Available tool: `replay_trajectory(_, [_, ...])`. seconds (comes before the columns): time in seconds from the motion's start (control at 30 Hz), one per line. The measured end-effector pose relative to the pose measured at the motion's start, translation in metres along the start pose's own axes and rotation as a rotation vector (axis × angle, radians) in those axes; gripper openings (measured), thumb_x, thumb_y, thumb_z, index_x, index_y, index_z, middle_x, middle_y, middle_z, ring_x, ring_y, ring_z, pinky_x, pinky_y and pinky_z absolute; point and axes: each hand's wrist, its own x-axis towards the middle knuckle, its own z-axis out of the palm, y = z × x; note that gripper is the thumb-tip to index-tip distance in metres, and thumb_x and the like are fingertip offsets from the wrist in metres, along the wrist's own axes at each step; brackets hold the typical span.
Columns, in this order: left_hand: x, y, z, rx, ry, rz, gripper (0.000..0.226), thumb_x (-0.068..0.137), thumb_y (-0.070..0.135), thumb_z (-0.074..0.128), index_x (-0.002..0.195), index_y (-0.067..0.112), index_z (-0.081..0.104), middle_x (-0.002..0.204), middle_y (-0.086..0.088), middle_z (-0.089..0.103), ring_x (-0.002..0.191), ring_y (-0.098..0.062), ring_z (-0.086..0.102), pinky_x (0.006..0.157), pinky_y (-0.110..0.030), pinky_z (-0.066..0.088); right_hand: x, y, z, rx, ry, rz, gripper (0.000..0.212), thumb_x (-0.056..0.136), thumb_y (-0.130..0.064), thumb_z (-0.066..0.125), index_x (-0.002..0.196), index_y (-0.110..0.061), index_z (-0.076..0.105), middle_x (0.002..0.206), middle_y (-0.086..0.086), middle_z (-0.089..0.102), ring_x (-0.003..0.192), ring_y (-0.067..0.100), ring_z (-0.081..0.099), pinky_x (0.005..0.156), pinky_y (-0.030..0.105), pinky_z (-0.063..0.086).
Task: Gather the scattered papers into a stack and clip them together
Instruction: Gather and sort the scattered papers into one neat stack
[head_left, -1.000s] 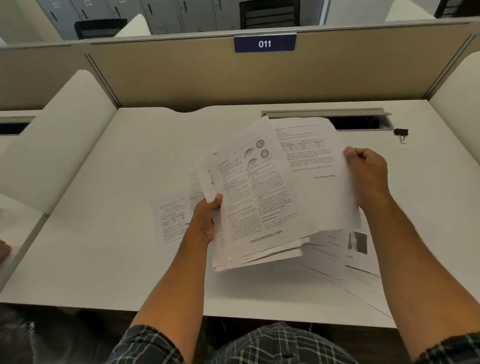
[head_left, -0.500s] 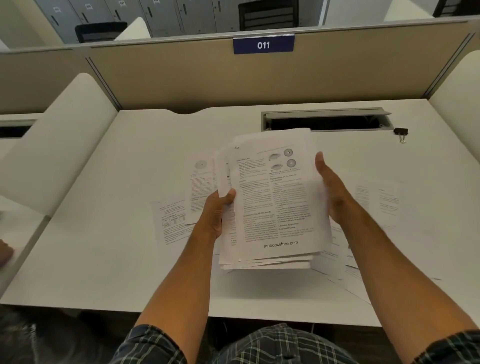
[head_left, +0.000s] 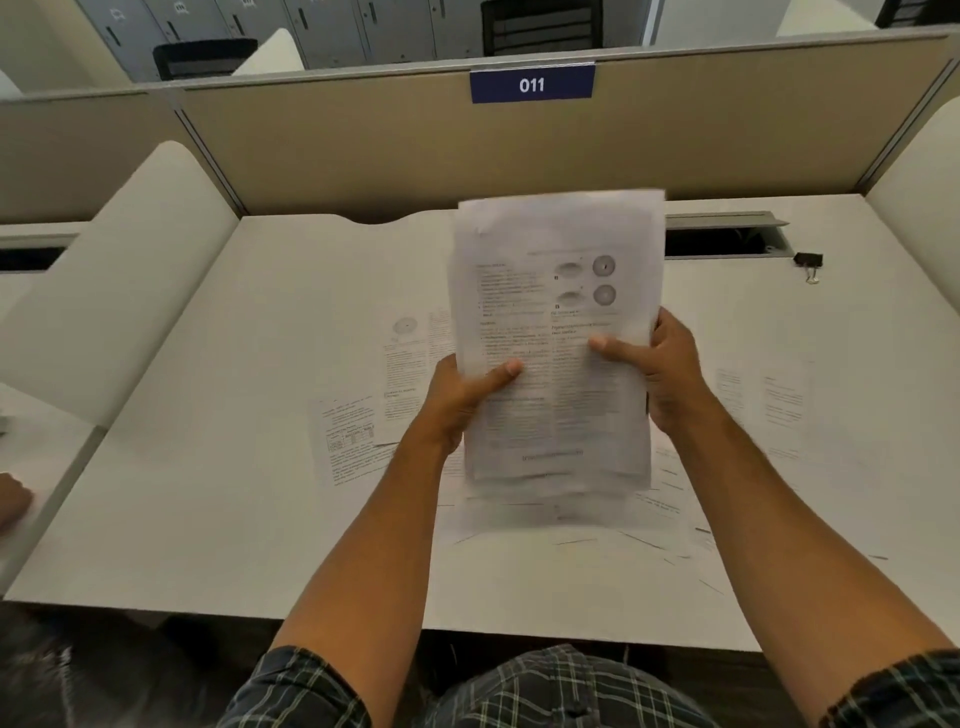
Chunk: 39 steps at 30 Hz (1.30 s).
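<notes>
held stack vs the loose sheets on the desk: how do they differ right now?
The held stack is raised off the desk and stands nearly upright; the loose sheets lie flat on it. The stack is many pages bunched together, edges roughly squared, gripped by the left hand and right hand; the loose sheets are spread apart, some overlapping, and untouched. The stack is motion-blurred; the sheets read sharper. Both are white printed pages, unclipped.

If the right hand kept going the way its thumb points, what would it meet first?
The right hand has its thumb pointing left across the held paper stack; the left hand, thumb on the same page, looks first in line, though blur hides depth.
</notes>
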Motion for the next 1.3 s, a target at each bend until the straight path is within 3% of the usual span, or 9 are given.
replay_trajectory(0.1, [0.005,0.008,0.001,-0.018,0.017,0.056,0.048,0.077,0.014,0.087,0.123,0.011,0.072,0.12,-0.009,0.075,0.113,-0.028,0.071,0.097,-0.051,0.057,0.001,-0.014,-0.002,-0.051,-0.024,-0.123,0.042,0.068,-0.005,0.089,0.106,-0.014,0.074,0.11,0.01,0.077,0.1,0.035,0.073,0.081,0.048,0.061])
replay_trajectory(0.23, [0.008,0.009,0.004,-0.011,-0.039,0.089,0.045,0.067,0.024,0.088,0.109,0.032,0.076,0.12,-0.009,0.072,0.115,-0.033,0.067,0.094,-0.054,0.058,0.004,-0.015,-0.012,-0.111,-0.145,-0.132,0.037,0.069,-0.013,0.086,0.101,-0.029,0.078,0.113,0.005,0.076,0.104,0.031,0.071,0.083,0.045,0.061])
replay_trajectory(0.37, [0.009,-0.011,0.001,0.061,-0.016,-0.003,0.063,0.058,0.036,0.093,0.117,0.026,0.072,0.119,-0.005,0.074,0.115,-0.029,0.068,0.098,-0.055,0.056,0.002,0.01,-0.025,-0.156,-0.127,-0.026,0.053,0.057,-0.019,0.096,0.106,-0.022,0.076,0.111,0.003,0.077,0.105,0.026,0.072,0.086,0.043,0.062])
replay_trajectory(0.57, [0.008,-0.023,0.004,0.123,-0.021,-0.043,0.044,0.073,0.019,0.091,0.112,0.028,0.073,0.115,0.0,0.075,0.112,-0.02,0.068,0.1,-0.051,0.056,-0.001,0.036,-0.028,-0.2,-0.115,0.054,0.043,0.068,-0.016,0.087,0.109,-0.018,0.076,0.109,0.003,0.078,0.101,0.023,0.073,0.092,0.05,0.06])
replay_trajectory(0.77, [0.013,-0.02,-0.001,0.098,-0.126,0.056,0.056,0.076,0.017,0.086,0.128,0.019,0.065,0.122,-0.011,0.069,0.119,-0.028,0.064,0.098,-0.047,0.058,0.001,0.032,-0.031,-0.126,-0.135,-0.05,0.051,0.066,0.0,0.089,0.11,-0.02,0.074,0.108,0.001,0.078,0.101,0.021,0.073,0.081,0.037,0.062])
replay_trajectory(0.9, [0.011,-0.034,-0.001,0.176,-0.088,-0.021,0.038,0.082,0.033,0.082,0.118,0.03,0.069,0.115,-0.002,0.073,0.113,-0.022,0.066,0.099,-0.043,0.057,-0.002,0.043,-0.035,-0.187,-0.181,-0.032,0.059,0.07,-0.005,0.089,0.125,-0.014,0.068,0.113,0.002,0.076,0.106,0.016,0.071,0.079,0.03,0.061])
replay_trajectory(1.0, [0.013,-0.034,0.004,0.197,-0.053,0.003,0.034,0.093,0.03,0.074,0.126,0.023,0.066,0.119,-0.002,0.071,0.112,-0.019,0.065,0.093,-0.03,0.057,0.0,0.041,-0.029,-0.293,-0.2,-0.022,0.035,0.084,-0.014,0.082,0.117,-0.024,0.072,0.108,-0.009,0.076,0.102,0.005,0.07,0.084,0.023,0.058])
replay_trajectory(1.2, [0.019,-0.027,0.005,0.124,0.009,-0.073,0.028,0.093,0.036,0.074,0.112,0.015,0.072,0.11,0.0,0.077,0.102,-0.018,0.075,0.086,-0.034,0.061,0.014,0.044,-0.025,-0.291,-0.012,0.044,0.029,0.079,-0.022,0.088,0.105,-0.019,0.076,0.102,0.0,0.078,0.093,0.023,0.076,0.081,0.038,0.063])
replay_trajectory(1.3, [0.025,-0.032,-0.007,0.266,0.219,-0.13,0.045,0.093,0.051,0.068,0.096,0.006,0.07,0.096,-0.008,0.073,0.089,-0.02,0.068,0.073,-0.03,0.055,0.013,0.056,-0.033,-0.344,0.006,0.114,0.044,0.077,-0.027,0.089,0.117,-0.016,0.073,0.105,0.0,0.079,0.091,0.021,0.077,0.083,0.042,0.063])
